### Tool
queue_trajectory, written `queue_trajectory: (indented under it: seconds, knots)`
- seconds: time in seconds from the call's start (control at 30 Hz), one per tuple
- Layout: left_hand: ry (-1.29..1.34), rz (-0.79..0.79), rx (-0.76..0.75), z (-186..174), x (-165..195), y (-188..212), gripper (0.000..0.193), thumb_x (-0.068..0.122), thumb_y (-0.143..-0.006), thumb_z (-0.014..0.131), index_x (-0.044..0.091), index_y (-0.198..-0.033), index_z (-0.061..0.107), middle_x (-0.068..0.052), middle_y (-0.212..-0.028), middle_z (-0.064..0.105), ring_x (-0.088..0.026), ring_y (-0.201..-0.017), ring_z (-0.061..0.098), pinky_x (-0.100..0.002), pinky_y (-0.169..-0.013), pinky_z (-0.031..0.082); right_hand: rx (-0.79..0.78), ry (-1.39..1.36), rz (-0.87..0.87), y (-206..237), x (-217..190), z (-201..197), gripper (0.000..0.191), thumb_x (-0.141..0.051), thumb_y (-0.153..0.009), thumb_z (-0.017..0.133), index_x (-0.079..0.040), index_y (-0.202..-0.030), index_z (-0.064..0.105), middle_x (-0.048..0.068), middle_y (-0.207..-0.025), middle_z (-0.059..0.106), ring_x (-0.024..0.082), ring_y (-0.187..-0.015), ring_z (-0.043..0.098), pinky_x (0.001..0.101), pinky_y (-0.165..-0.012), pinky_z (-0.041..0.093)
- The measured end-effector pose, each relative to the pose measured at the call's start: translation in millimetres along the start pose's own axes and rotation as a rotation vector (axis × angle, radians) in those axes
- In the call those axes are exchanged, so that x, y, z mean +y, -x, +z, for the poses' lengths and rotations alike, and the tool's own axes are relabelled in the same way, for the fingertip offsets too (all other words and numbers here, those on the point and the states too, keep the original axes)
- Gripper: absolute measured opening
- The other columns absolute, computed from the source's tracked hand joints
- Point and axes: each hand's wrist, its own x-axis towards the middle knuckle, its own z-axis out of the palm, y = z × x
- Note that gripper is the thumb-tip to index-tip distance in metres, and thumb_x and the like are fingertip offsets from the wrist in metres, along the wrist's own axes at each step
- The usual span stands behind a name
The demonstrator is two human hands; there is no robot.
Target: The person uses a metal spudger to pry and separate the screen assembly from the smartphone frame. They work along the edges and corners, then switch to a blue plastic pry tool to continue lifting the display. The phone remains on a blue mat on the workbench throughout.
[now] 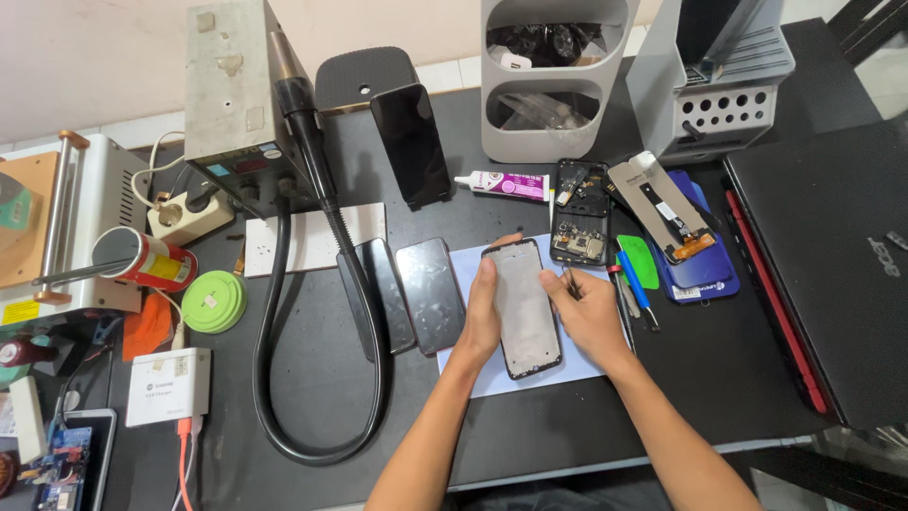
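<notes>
The phone frame (523,308) lies flat on a pale sheet of paper (492,374) at the middle of the dark worktable (719,369), its long side running away from us. Our left hand (483,317) presses along its left edge, fingers together and laid flat, the thumb hidden beneath the palm. Our right hand (588,312) rests at the right edge, fingers curled shut around thin tweezers (570,281); only the tip shows above the knuckles, and we cannot tell whether it touches the frame. The surface inside the frame looks pale and glary, so we cannot make out detail there.

Just left of the paper two dark phones (407,293) lie side by side, the nearer one almost touching the sheet. A black hose (312,312) loops around them from the grey hot-air station (236,90), closing off the left side. Behind the frame an opened phone body (581,213) sits close, with a glue tube (501,184) beside it. To the right, a blue-handled tool (634,279) and a green pick (646,260) lie near our right wrist, then a blue phone case (705,270) under a loose screen (659,203). A closed laptop (832,265) is cut off by the right border. Bare tabletop stays open only toward us, below the paper, and between our right forearm and the laptop.
</notes>
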Motion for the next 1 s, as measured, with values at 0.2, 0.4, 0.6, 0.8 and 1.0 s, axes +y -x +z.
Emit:
queue_trajectory:
  seconds: [0.2,0.4,0.6,0.8,1.0]
  knots:
    - [0.114,0.044,0.024,-0.6,-4.0,-4.7,0.070,0.059,-0.108,0.031,0.004,-0.149,0.046,-0.010,-0.115,0.063,-0.019,-0.104,0.063,-0.033,-0.092,0.052,-0.053,-0.152,0.061,3.2,-10.3,1.0,0.033,-0.032,-0.099,0.066,-0.004,-0.081,0.063,-0.003,-0.061,0.054,0.002,-0.046,0.042,0.0223,-0.041,0.032]
    - [0.269,-0.016,0.030,-2.7,-3.3,-7.9,0.071,0.062,-0.105,0.027,0.008,-0.150,0.039,-0.014,-0.103,0.068,-0.021,-0.093,0.067,-0.035,-0.084,0.057,-0.012,-0.235,0.098,1.9,-13.9,-0.4,0.019,-0.023,-0.090,0.067,-0.007,-0.100,0.066,-0.004,-0.072,0.068,0.001,-0.044,0.045,0.0210,-0.039,0.034]
    - [0.167,0.021,-0.026,1.2,-1.6,-4.0,0.073,0.062,-0.106,0.028,0.005,-0.150,0.041,-0.013,-0.107,0.067,-0.021,-0.100,0.066,-0.033,-0.092,0.054,-0.023,-0.087,-0.018,2.6,-0.6,-0.1,0.020,-0.018,-0.094,0.076,0.001,-0.094,0.072,-0.004,-0.073,0.064,-0.002,-0.057,0.046,0.0191,-0.049,0.034]
    - [0.051,0.065,-0.013,5.4,4.0,-1.5,0.072,0.060,-0.107,0.028,0.004,-0.149,0.042,-0.014,-0.108,0.068,-0.020,-0.099,0.066,-0.032,-0.092,0.054,0.067,0.057,-0.073,9.0,-7.3,8.2,0.015,-0.014,-0.098,0.073,0.001,-0.099,0.074,0.004,-0.069,0.060,0.005,-0.058,0.048,0.0244,-0.051,0.037]
    - [-0.008,0.079,0.003,5.9,7.2,0.5,0.069,0.057,-0.109,0.025,0.004,-0.148,0.043,-0.013,-0.109,0.069,-0.020,-0.101,0.067,-0.032,-0.094,0.054,0.199,0.458,-0.623,16.7,-30.9,12.0,0.010,-0.004,-0.092,0.068,0.002,-0.100,0.068,0.015,-0.091,0.070,0.031,-0.075,0.071,0.0343,-0.062,0.054]
